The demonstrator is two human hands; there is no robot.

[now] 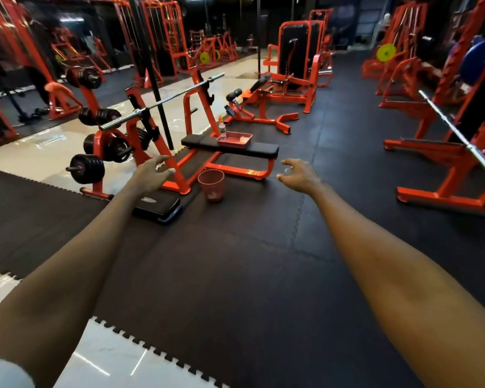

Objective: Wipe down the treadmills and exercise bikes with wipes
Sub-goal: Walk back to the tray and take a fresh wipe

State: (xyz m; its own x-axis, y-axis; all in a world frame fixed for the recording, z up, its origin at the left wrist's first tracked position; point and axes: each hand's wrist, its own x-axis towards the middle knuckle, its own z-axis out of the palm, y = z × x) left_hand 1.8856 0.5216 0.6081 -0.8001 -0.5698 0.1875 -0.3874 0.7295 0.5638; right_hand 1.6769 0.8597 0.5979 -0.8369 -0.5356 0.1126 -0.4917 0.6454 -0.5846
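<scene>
- Judging by this view, the wiping has not begun: no treadmill and no exercise bike shows anywhere, only weight machines and racks, so every machine the task names is left to do.
- The left hand (149, 175) and the right hand (298, 175) reach out toward the padded black desk (263, 149), both short of it and touching nothing. Each has its fingers apart and loosely bent, and holds no wipe.
- The supplies sit on the desk. One pink tray (231, 145) lies at its middle, and one clear spray bottle (222, 129) stands upright just behind the tray's far-left corner.
- Something pale lies inside the tray; I cannot tell whether it is the wipes.
- One pink mesh bin (211, 184) stands on the floor in front of the desk, between the two hands and nearer than the desk's frame.
- One black step platform (157, 205) lies on the floor mat to the left of the bin, below the left hand.
- Two barbells are in view: one barbell (163, 102) rests on the rack at the desk's far-left end, and a second barbell (457, 133) sits on a rack well apart to the desk's right.
- The likely next step is collecting a wipe from the desk, then finding the cardio machines.
</scene>
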